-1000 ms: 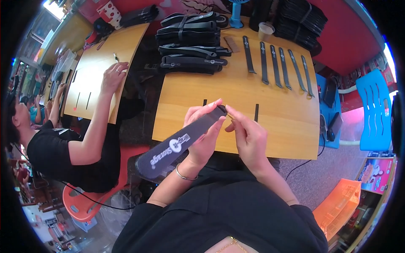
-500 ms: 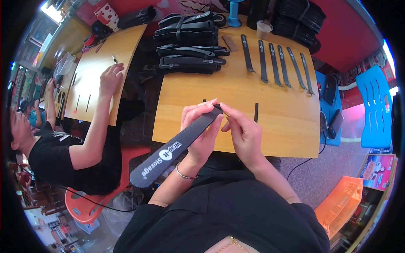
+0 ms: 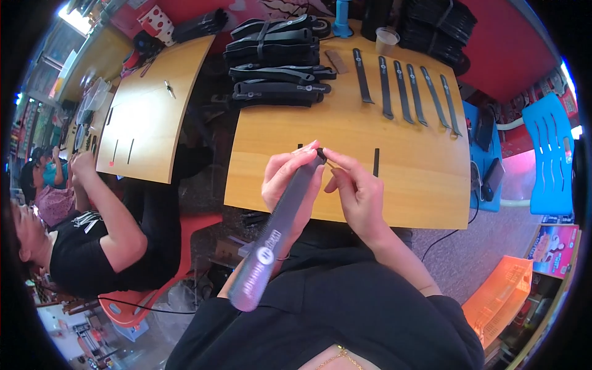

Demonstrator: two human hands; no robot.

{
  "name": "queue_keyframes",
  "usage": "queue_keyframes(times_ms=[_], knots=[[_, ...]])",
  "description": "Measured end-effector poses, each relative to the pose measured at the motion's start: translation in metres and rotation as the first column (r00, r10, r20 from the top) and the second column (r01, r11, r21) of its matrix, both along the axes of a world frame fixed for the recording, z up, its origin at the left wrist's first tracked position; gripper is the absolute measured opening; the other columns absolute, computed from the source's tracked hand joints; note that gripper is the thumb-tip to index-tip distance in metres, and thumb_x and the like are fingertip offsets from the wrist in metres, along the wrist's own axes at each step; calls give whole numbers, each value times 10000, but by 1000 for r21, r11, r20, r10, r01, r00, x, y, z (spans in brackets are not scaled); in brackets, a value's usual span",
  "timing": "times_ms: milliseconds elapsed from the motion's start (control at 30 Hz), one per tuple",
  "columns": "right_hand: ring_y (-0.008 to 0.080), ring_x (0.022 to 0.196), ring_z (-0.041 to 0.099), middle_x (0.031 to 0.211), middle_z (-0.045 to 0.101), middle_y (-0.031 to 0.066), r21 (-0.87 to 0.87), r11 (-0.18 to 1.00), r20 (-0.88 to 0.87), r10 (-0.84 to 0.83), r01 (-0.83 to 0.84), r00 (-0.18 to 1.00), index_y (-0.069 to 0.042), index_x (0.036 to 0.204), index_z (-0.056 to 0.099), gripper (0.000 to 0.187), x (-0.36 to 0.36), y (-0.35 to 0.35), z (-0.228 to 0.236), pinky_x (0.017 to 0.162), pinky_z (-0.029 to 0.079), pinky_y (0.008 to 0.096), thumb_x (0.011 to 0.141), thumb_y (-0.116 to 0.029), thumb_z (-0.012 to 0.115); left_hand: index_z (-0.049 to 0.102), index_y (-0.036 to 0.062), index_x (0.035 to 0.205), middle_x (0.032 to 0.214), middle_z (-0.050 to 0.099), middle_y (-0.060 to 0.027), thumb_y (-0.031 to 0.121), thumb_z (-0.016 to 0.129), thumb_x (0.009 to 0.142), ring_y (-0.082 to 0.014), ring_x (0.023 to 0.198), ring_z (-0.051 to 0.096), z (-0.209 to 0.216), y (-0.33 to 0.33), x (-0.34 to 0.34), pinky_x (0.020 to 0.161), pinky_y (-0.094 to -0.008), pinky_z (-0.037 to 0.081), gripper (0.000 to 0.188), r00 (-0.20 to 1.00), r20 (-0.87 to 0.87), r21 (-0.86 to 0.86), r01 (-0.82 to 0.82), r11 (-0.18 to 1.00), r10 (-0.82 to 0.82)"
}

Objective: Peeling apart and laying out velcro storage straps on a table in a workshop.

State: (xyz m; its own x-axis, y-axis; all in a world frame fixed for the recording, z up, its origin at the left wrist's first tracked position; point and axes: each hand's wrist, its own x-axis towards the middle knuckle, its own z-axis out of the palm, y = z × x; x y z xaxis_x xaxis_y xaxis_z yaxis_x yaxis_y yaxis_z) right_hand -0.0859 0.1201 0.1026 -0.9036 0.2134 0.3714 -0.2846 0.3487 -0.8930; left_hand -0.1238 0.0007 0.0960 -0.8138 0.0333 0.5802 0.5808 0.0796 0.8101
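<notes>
A long black strap [image 3: 279,225] with a pale print and a rounded free end hangs from my left hand [image 3: 279,176] toward my chest. That hand is closed round its upper part, thumb and fingers pressing together. At the strap's far tip, the bent fingers of my right hand [image 3: 364,200] pinch the end. A thin gold-coloured bit shows between the hands, too small to make out fully. Both hands are above the near side of the wooden table [image 3: 419,191]. Several similar straps [image 3: 386,92] lie side by side at the table's far right.
Bundled black straps [image 3: 271,55] are stacked at the table's far left, with more bundles [image 3: 438,28] at the back right. A clear cup [image 3: 386,38] stands between them. On the left, a co-worker [image 3: 92,246] sits by another table [image 3: 148,123]. An orange crate [image 3: 499,296] is at lower right.
The strap's free end has swung down and to the right, toward my body. My hands keep nearly the same place. The co-worker's hand has drawn back from the left table's right side.
</notes>
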Motion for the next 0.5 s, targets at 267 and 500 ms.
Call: queue_keyframes(times_ms=[267,500], knots=[[115,648,627,882,660,100,17,999,-42,50,-49,998,-41,1182,604,303,-1,2,-1,577,469,220,909,60,518,598,-3,1056,1089,513,-79,-133,632,796,-270,1119,583,-6,5,-1,936,-327,483,293,952,169,396,170,902,-254],[119,637,626,835,664,89,-292,952,242,167,-92,956,-48,1193,602,330,4,6,10,578,474,230,895,74,527,626,34,1006,1021,558,-90,-130,674,765,-315,1095,606,-7,1,-2,946,-385,495,296,989,-149,-10,13,1000,-15]])
